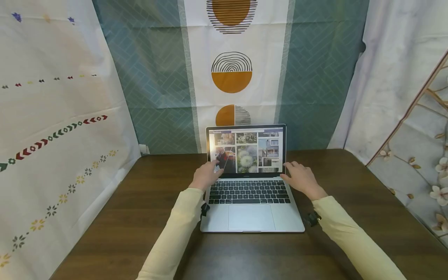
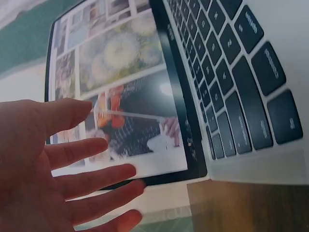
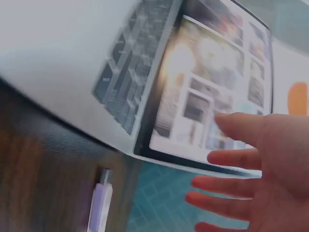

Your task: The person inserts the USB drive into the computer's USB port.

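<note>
A silver laptop (image 1: pixel 217 217) stands unfolded on the table, its lit screen (image 1: pixel 246 157) filled with a grid of photos. At the screen's left edge is my left hand (image 1: pixel 204 175), fingers spread and straight. The left wrist view shows that hand (image 2: pixel 63 164) with its thumb overlapping the display and nothing in its grasp. My right hand (image 1: pixel 300 178) is at the opposite edge, thumb toward the screen. In the right wrist view its fingers (image 3: pixel 227 186) are extended and apart. A small lilac-and-white stick with a metal end, like a USB drive (image 3: pixel 100 205), lies on the wood beside the laptop.
The dark wooden table (image 1: pixel 140 217) extends to both sides of the laptop. A green and white patterned cloth (image 1: pixel 150 77) hangs behind it. Pale printed curtains (image 1: pixel 70 147) border the left, and a floral one (image 1: pixel 420 163) the right. Both wrists wear dark devices (image 1: pixel 312 218).
</note>
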`<state>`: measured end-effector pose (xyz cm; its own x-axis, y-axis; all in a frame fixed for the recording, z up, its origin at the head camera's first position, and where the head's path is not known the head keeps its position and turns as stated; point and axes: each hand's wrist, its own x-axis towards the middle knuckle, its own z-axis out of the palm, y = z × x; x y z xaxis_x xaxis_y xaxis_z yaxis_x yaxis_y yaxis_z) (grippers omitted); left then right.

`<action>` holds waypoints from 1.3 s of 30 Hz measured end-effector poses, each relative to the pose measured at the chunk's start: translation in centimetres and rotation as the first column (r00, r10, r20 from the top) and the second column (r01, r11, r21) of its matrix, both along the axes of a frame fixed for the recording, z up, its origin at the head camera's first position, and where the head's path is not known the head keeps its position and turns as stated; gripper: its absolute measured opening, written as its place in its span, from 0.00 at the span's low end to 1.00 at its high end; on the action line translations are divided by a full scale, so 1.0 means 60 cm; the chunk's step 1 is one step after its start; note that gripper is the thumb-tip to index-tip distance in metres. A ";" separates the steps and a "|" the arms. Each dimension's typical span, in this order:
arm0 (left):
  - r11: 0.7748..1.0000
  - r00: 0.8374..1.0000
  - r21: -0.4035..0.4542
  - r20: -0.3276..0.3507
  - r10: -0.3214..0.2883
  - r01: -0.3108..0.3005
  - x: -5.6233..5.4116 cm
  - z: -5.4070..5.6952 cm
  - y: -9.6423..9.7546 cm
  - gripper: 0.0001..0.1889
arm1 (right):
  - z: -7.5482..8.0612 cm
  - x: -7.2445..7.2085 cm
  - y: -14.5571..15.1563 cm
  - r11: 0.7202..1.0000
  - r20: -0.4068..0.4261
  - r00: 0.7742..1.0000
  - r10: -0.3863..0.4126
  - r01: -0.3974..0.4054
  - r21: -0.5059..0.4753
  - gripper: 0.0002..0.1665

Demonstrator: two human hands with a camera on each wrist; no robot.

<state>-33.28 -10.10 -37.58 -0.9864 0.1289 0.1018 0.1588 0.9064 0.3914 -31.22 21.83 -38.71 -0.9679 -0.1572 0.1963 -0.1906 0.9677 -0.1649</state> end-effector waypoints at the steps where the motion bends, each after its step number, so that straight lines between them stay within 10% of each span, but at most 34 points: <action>1: 1.000 1.000 0.020 -0.002 0.006 -0.006 0.000 -0.002 -0.005 0.26 | 0.001 0.000 0.005 1.000 0.021 1.000 -0.012 0.013 -0.010 0.33; 15: 0.990 0.962 0.047 0.244 0.120 -0.135 -0.001 -0.033 -0.039 0.25 | -0.001 -0.002 0.092 0.984 0.287 0.957 -0.039 0.086 -0.154 0.29; 39: 0.961 0.926 0.212 0.366 0.087 -0.174 -0.006 -0.073 -0.074 0.24 | -0.056 -0.012 0.139 0.966 0.232 0.972 0.049 0.013 -0.258 0.20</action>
